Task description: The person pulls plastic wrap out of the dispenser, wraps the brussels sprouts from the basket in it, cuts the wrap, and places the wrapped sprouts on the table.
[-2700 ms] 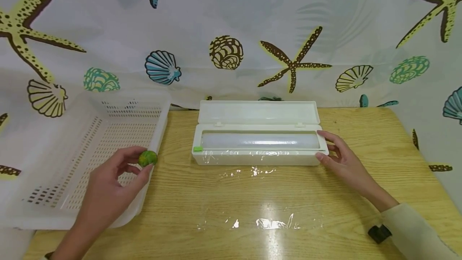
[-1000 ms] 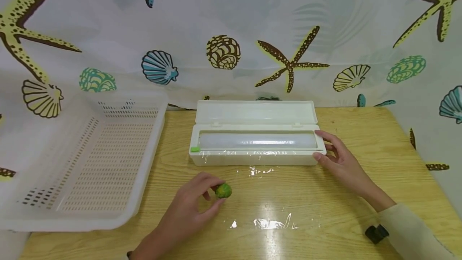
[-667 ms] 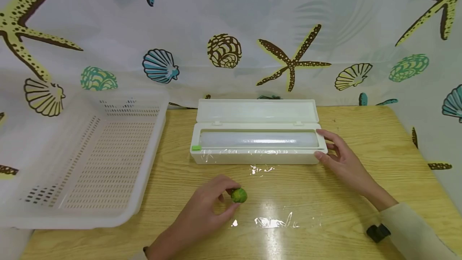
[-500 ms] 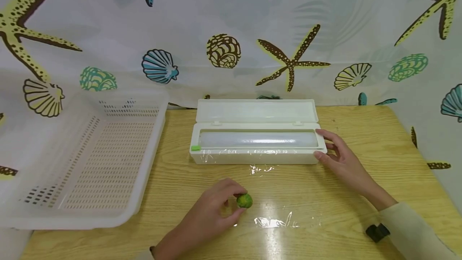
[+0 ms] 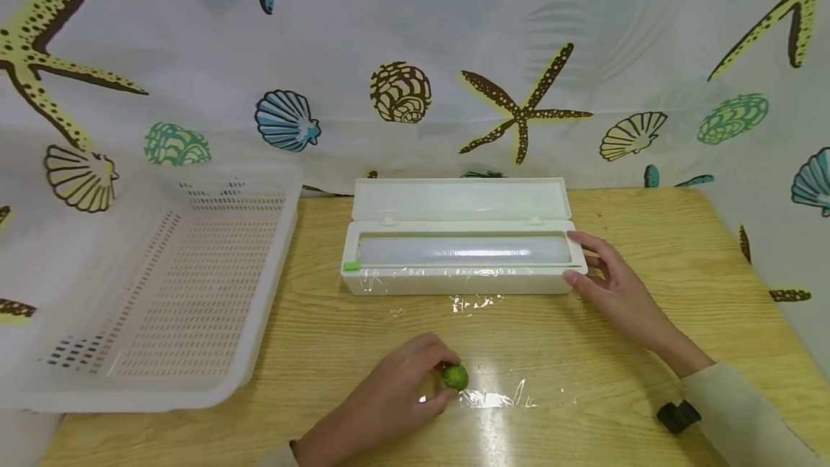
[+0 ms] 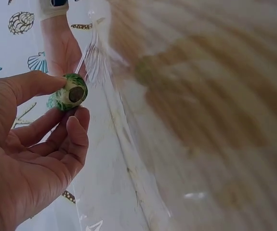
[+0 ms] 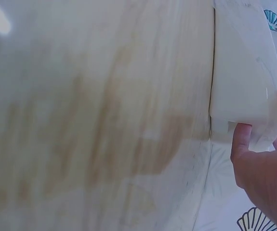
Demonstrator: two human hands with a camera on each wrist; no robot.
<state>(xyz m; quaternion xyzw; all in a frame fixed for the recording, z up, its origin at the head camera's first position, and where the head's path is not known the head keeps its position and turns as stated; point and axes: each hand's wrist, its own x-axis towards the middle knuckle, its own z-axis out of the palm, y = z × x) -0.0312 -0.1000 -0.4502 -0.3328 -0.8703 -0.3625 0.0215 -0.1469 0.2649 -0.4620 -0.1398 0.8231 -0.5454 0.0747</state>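
Observation:
A small green Brussels sprout (image 5: 455, 377) is pinched between the thumb and fingertips of my left hand (image 5: 402, 388), low over the front middle of the table. The left wrist view shows the pale cut stem end of the sprout (image 6: 75, 94). Beneath it, a clear sheet of cling film (image 5: 489, 399) spreads from the dispenser toward me, visible mostly by its glints. The white cling film dispenser (image 5: 454, 284) stands with its lid raised, the film roll (image 5: 464, 249) inside. My right hand (image 5: 619, 294) grips its right end, thumb at the front and fingers at the back.
On the left stands a white perforated plastic basket (image 5: 275, 287), its right rim beside the wood table (image 5: 311, 337). The raised dispenser lid (image 5: 460, 199) leans near the shell-patterned curtain (image 5: 454, 20) behind. A green slider (image 5: 351, 266) sits at the dispenser's left front corner.
My left hand has carried the sprout from over the basket's right rim rightward and toward me, to above the film. My right hand stays on the dispenser.

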